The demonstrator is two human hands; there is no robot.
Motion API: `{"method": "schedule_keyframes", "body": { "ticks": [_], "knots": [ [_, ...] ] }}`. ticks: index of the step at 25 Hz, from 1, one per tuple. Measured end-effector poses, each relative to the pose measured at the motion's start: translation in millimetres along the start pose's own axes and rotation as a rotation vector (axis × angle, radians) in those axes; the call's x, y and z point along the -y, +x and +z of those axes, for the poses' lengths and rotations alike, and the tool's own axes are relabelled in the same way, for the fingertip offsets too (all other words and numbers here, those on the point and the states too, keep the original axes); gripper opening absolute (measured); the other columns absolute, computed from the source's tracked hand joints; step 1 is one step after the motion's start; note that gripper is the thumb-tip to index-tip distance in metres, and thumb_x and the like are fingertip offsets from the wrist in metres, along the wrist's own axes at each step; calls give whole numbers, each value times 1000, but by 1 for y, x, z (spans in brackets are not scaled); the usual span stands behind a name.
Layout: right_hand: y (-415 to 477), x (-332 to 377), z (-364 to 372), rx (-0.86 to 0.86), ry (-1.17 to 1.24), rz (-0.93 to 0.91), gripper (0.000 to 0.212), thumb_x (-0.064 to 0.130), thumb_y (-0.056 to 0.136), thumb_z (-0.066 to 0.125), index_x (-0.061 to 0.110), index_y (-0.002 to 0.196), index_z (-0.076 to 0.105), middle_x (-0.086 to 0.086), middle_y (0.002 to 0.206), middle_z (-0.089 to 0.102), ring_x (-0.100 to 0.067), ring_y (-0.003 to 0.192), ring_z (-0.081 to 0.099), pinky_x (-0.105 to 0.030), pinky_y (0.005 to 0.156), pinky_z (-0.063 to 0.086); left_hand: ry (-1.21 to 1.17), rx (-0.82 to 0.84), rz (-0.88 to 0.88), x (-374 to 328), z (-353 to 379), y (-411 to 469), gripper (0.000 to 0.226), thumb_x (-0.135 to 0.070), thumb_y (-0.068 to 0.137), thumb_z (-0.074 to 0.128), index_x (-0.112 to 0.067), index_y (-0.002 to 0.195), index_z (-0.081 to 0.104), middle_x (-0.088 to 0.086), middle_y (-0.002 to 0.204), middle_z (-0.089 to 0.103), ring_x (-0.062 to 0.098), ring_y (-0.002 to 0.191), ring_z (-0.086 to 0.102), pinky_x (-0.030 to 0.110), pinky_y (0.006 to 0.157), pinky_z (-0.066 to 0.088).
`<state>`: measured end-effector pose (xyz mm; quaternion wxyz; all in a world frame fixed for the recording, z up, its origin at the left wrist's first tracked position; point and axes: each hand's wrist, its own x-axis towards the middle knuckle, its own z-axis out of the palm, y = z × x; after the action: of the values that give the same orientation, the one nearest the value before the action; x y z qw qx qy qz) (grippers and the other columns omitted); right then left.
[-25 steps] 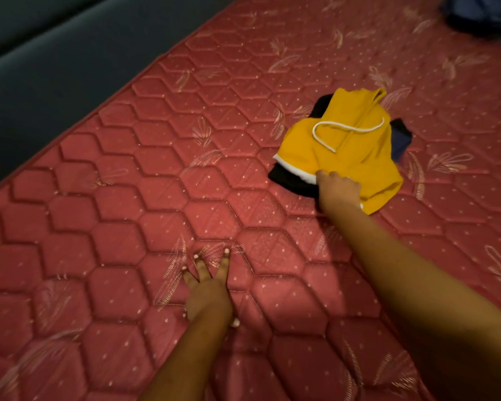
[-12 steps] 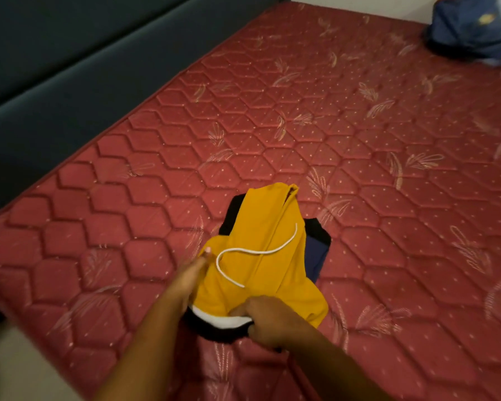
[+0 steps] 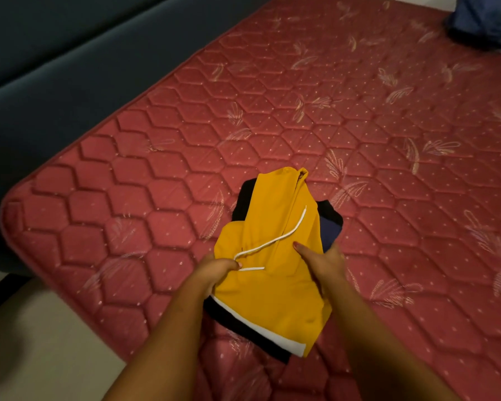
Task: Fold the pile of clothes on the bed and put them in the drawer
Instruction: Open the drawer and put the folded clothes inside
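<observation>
Your left hand (image 3: 214, 270) and right hand (image 3: 327, 261) clasp opposite edges of the folded clothes stack (image 3: 272, 299). Its long axis runs forward between both grips.

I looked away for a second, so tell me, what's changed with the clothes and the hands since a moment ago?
The right hand dragged the folded clothes across the mattress toward its near edge. The left hand left the mattress and now grips the pile's left side; the right hand holds its right side. The yellow hoodie stays on top, the blue bag at the far corner.
</observation>
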<state>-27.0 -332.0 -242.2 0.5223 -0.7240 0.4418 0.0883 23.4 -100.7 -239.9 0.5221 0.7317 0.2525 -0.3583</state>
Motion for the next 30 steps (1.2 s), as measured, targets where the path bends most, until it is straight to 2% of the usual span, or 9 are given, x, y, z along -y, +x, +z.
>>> {"method": "schedule_keyframes", "body": {
  "ticks": [3,7,11,13,16,18,23,28,30],
  "knots": [
    [-12,2,20,66,70,-21,107,53,53,87,15,137,32,-10,136,51,-34,117,53,-54,98,45,-87,-50,68,11,-4,-19,40,-10,73,77,-16,108,59,4,101,62,24,85,58,29,71,45],
    [-47,10,55,183,84,-76,77,21,71,84,12,133,40,-7,125,57,-30,109,57,-47,93,47,-146,15,2,45,-43,-52,60,-23,48,72,-17,107,65,9,110,68,28,92,64,33,78,51],
    [-93,5,102,395,134,-118,59,8,74,80,18,122,48,-4,115,61,-23,94,60,-38,81,47,-465,147,-55,102,-94,-82,52,-33,65,84,-22,112,63,7,108,70,27,98,66,38,84,52],
    [-122,-2,128,504,98,-120,56,8,75,79,21,121,50,-2,111,64,-19,91,62,-36,77,48,-609,72,-55,142,-114,-100,59,-48,68,77,-26,119,58,7,115,67,29,104,64,42,88,51],
    [-177,-15,166,673,6,-128,49,5,77,75,22,117,55,-1,106,67,-17,88,64,-31,66,49,-639,-99,-85,223,-139,-120,118,-72,37,83,-28,140,45,7,132,59,34,115,58,55,102,43],
    [-222,-30,196,792,-74,-126,48,1,77,74,20,117,58,-4,107,69,-18,89,66,-29,64,51,-710,-197,-96,283,-159,-145,130,-77,30,80,-31,144,39,8,138,54,37,119,54,58,104,40],
    [-370,-104,273,1129,-446,-172,58,14,75,79,18,126,50,-3,118,63,-24,102,61,-41,87,51,-1010,-416,-216,436,-191,-267,72,-42,82,68,-20,144,39,17,139,51,42,120,52,56,102,40],
    [-558,-237,303,1404,-758,-219,57,21,82,73,30,128,41,2,115,57,-20,98,58,-39,85,47,-1267,-680,-196,625,-168,-417,92,-60,64,78,-24,141,44,13,137,54,36,115,57,54,99,44],
    [-642,-309,305,1531,-902,-235,52,18,83,72,32,123,42,5,107,59,-15,91,58,-36,80,47,-1437,-809,-216,704,-140,-486,85,-53,66,80,-20,138,49,13,132,59,35,111,61,52,95,48]
  ]
}}
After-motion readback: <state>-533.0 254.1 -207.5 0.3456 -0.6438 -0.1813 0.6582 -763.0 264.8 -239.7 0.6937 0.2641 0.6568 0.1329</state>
